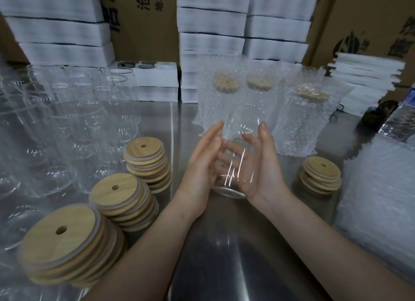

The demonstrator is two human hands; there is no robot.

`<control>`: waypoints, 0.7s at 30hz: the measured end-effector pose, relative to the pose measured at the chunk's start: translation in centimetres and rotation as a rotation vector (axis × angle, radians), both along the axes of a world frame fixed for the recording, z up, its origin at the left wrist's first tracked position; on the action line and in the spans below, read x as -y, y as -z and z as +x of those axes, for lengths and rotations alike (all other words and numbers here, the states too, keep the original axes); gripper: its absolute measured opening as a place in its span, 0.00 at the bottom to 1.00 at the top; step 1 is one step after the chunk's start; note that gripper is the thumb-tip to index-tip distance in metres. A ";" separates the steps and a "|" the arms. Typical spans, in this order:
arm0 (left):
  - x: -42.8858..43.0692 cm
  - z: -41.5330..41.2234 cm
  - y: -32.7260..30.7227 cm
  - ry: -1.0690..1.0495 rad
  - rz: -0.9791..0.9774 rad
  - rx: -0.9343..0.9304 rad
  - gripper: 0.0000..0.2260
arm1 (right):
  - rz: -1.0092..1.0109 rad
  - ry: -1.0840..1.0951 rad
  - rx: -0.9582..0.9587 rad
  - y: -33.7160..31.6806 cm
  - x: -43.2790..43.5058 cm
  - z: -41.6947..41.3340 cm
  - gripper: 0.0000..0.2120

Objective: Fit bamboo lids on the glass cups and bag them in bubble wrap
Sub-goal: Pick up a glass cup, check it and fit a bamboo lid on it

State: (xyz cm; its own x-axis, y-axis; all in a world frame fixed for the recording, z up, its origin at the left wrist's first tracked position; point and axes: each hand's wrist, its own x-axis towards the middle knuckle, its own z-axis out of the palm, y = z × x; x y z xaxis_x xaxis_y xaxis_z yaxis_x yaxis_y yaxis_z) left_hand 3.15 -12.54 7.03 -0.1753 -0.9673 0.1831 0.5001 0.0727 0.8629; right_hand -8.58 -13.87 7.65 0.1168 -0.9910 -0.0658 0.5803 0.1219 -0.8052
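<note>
Glass cup: we're holding one bare glass cup (233,181) over the steel table (224,251), tilted, mouth pointing away from us.
Right hand: our right hand (263,168) wraps round it, fingers curled.
Left hand: our left hand (202,166) lies flat against the other side, fingers straight.
Lids: bamboo lid stacks (125,202) on our left, a smaller stack (321,173) on our right.
Bagged: bubble-wrapped lidded cups (303,121) stand just behind.

Packing warehouse: stacked cardboard cartons (143,19), foam trays (211,22), steel table (224,255).
</note>
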 end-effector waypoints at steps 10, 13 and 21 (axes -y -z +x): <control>-0.7 -0.8 0.5 -0.034 -0.067 0.272 0.40 | -0.094 0.258 -0.283 -0.4 -0.4 0.5 0.23; -0.5 -0.7 0.5 -0.016 -0.032 0.250 0.40 | -0.065 0.238 -0.373 -0.5 -0.1 0.3 0.23; -0.4 -0.5 0.4 0.079 0.051 0.039 0.37 | -0.019 0.159 -0.361 -0.6 0.7 -0.4 0.24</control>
